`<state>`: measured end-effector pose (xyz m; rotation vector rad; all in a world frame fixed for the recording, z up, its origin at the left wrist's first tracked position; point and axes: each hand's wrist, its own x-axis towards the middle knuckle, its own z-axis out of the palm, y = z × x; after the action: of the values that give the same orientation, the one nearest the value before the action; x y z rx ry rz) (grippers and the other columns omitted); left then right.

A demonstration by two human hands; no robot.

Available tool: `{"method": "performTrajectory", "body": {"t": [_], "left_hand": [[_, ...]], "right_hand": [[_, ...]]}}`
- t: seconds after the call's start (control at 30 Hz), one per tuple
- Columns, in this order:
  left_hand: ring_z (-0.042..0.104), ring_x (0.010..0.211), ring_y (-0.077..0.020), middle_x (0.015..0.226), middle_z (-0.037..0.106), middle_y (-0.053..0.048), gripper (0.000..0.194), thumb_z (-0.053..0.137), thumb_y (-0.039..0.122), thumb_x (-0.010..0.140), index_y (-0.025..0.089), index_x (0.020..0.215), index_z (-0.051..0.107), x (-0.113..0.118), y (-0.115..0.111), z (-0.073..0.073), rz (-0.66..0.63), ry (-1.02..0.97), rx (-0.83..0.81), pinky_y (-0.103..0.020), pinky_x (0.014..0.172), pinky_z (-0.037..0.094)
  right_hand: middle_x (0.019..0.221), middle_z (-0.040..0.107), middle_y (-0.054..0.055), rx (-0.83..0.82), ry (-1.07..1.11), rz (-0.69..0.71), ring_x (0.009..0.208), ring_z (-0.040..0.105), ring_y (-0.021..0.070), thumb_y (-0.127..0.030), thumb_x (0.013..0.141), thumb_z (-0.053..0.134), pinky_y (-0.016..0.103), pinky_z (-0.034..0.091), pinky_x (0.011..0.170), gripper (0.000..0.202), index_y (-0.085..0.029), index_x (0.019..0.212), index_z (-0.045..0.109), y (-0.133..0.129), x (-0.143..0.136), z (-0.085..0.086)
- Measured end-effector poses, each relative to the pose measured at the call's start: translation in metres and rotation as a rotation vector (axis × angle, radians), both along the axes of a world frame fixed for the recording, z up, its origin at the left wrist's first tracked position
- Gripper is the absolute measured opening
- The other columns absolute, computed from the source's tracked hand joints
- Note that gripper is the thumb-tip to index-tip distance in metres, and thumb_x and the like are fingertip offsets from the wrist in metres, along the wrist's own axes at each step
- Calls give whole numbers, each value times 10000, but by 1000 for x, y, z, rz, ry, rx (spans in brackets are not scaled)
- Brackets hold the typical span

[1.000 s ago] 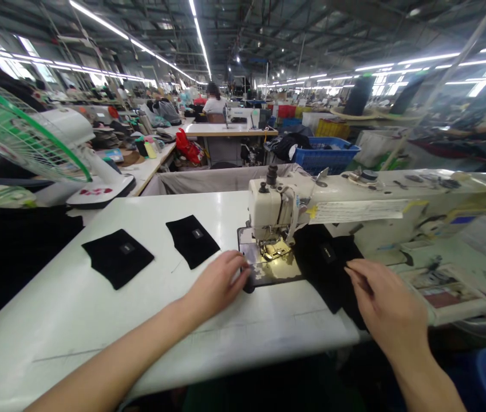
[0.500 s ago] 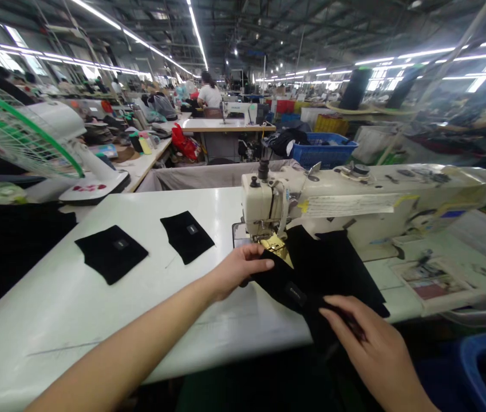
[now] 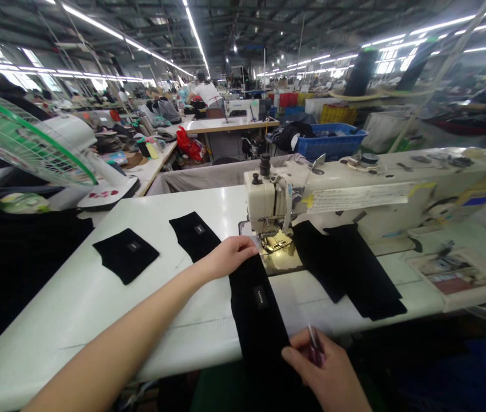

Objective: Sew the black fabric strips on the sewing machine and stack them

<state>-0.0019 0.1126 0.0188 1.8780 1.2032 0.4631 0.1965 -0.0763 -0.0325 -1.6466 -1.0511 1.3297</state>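
Note:
My left hand (image 3: 230, 256) pinches the upper end of a long black fabric piece (image 3: 253, 326) just left of the sewing machine's needle area (image 3: 277, 243). A small dark label (image 3: 260, 297) with pale lettering is on this piece. Lower down, my right hand (image 3: 322, 360) grips its right edge between thumb and finger. Tucked in the same hand is a small pointed tool (image 3: 316, 349) with a purplish body, its kind unclear. The fabric's lower end hangs over the table's front edge. Two labelled black pieces, one left (image 3: 126, 256) and one nearer (image 3: 194, 234), lie on the table.
More black fabric pieces (image 3: 346, 269) lie right of the needle, under the machine arm (image 3: 354, 183). A parts tray (image 3: 457, 274) is set in the tabletop at right. A fan (image 3: 32, 137) stands at left. Beyond are a blue basket (image 3: 331, 142) and a person at another table.
The held fabric has moved left and toward me, away from the needle, and now hangs straighter. My right hand has shifted left and down; the pointed tool now shows in it.

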Motion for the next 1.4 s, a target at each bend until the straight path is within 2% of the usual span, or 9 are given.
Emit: {"method": "performTrajectory", "body": {"t": [0.1,0.17,0.27,0.37,0.5,0.63,0.77,0.93,1.4], "left_hand": [[619,788,-184,849,675,-28,213,517,307,990,194,895,671,10,-1,-15,-36,294,422,-277,709,451],[624,826,-193,879,669,-41,202,535,291,992,194,885,677,14,1,-25,-65,368,565,-278,718,461],[618,860,-193,905,651,-46,122,643,248,939,183,843,680,14,6,-36,-43,320,662,-288,765,481],[603,844,-199,899,640,-48,118,715,275,896,177,840,681,14,9,-38,3,346,744,-307,758,482],[573,790,-205,817,631,-61,231,576,276,988,155,821,680,16,1,-33,-133,527,870,-325,717,463],[554,853,-227,910,645,-84,195,535,222,995,149,914,697,11,-12,-28,-210,595,929,-348,737,463],[540,883,-232,959,638,-83,175,548,237,991,166,1050,697,5,-9,-31,-242,595,962,-355,747,464],[543,874,-213,951,631,-90,240,486,251,1021,150,1026,704,5,7,-37,-263,534,974,-343,775,486],[553,894,-220,956,635,-103,269,467,247,1026,145,1028,717,4,15,-39,-279,423,933,-355,796,521]], "right_hand": [[686,584,-28,121,-69,-83,616,557,146,-394,768,699,242,480,607,191,-213,815,664,-1,-7,-4],[728,606,-24,226,-102,-44,626,556,140,-380,826,673,231,483,611,165,-226,885,683,0,-10,-10],[780,645,-11,424,-190,120,601,545,124,-318,902,633,216,480,589,109,-234,884,700,2,-8,-18],[912,685,12,673,-288,254,652,606,122,-177,923,580,209,521,626,169,-237,1048,676,6,1,-23],[987,682,60,983,-446,379,884,675,160,1,899,454,242,562,767,384,-203,1175,625,11,14,-23],[1045,644,97,955,-550,455,782,657,129,53,852,394,199,546,631,498,-175,1230,623,11,22,-23],[985,672,80,1013,-601,384,837,666,168,23,886,421,256,571,706,396,-177,1150,639,16,21,-22],[965,689,72,1024,-669,339,829,677,183,-73,955,455,282,573,718,251,-182,1090,636,24,17,-15],[980,686,71,934,-684,369,838,677,188,-54,917,433,283,554,730,272,-204,1053,614,25,15,-14]]}}
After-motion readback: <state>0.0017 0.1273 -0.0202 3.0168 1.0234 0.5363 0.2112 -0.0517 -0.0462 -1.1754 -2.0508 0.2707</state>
